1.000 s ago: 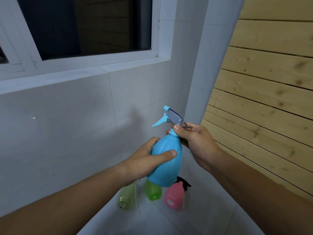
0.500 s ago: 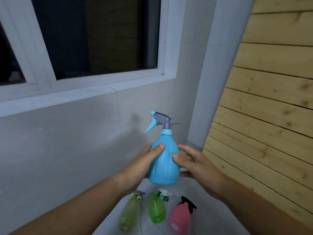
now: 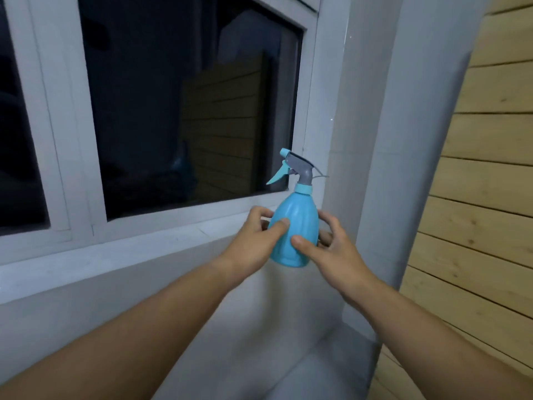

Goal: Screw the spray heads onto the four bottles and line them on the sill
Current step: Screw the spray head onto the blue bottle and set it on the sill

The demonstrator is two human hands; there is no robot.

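Blue spray bottle [image 3: 294, 226], gray-and-blue spray head [image 3: 297, 168] fitted on, upright w/ nozzle pointing left, held just above the window sill [image 3: 121, 252].

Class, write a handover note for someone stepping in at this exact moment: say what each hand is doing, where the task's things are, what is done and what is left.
Left hand: grips the blue bottle from its left side.
Right hand: grips its right side.
Bottle: upright, spray head on, held in the air by the right end of the sill, not yet set down.
Other three bottles: out of view.
Done: the blue bottle has its head on.
Left: stand it on the sill, then find the other three, screw on their heads if needed and line them up.
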